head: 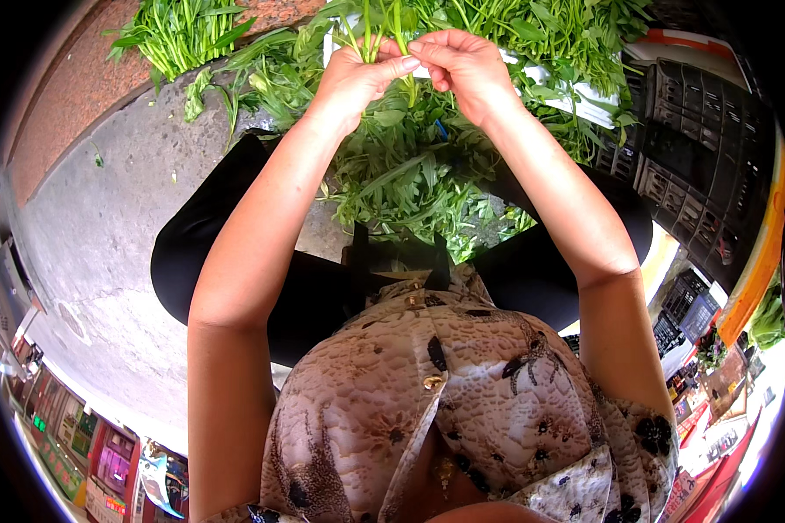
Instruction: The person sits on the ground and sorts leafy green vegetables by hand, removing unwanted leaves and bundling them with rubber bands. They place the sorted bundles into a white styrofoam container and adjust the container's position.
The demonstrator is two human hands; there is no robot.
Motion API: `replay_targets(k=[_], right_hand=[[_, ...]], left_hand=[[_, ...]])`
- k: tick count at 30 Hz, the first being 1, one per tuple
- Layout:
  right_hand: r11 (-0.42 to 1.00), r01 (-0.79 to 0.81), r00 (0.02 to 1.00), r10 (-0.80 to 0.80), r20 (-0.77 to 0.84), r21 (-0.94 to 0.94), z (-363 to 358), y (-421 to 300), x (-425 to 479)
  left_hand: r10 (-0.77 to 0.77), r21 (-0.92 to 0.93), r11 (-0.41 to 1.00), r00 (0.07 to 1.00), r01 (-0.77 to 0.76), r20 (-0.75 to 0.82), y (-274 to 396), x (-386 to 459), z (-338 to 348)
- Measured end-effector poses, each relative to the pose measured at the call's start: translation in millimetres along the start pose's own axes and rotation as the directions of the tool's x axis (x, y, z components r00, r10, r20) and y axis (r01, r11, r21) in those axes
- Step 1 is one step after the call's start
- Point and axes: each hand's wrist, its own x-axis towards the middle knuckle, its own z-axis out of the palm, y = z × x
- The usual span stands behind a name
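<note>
Several green stems of a leafy vegetable, probably water spinach [398,25], stand upright between my two hands at the top of the view. My left hand [348,82] grips them between thumb and fingers. From the other side, my right hand [474,75] pinches a stem with thumb and forefinger, its fingertips touching the left thumb. Below the hands, a loose heap of torn leaves [412,176] lies on the ground between my knees. Beyond them, more leafy stems [575,39] are piled on a white tray or board [589,104], most of which is hidden.
An even bunch of stems [180,36] rests on a reddish granite slab [72,111] at upper left. Black plastic crates [700,144] stand close on my right. Grey concrete ground [118,196] with leaf scraps stretches to my left. A blue strip [441,129] shows among the leaves.
</note>
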Motion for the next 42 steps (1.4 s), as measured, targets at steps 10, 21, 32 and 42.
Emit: replay_targets(k=[10,21,32,42], right_hand=[[0.935,0.318,0.948,-0.318,0.022,-0.16,9,0,-11],[0.812,0.255,0.963,-0.261,0.064,-0.524,-10,-14,-3],[0.793,0.143,0.989,-0.14,0.052,-0.592,-1,25,-8],[0.548,0.234,0.955,0.024,0.295,-0.803,-1,31,-9]], left_hand=[[-0.123,-0.47,0.875,0.992,0.117,0.019,4,0,5],[-0.032,-0.359,0.932,0.996,0.058,0.077,5,4,-7],[0.002,-0.489,0.871,0.997,0.037,0.08,-5,9,-20],[-0.171,-0.29,0.947,0.981,0.139,-0.088,-13,6,-14]])
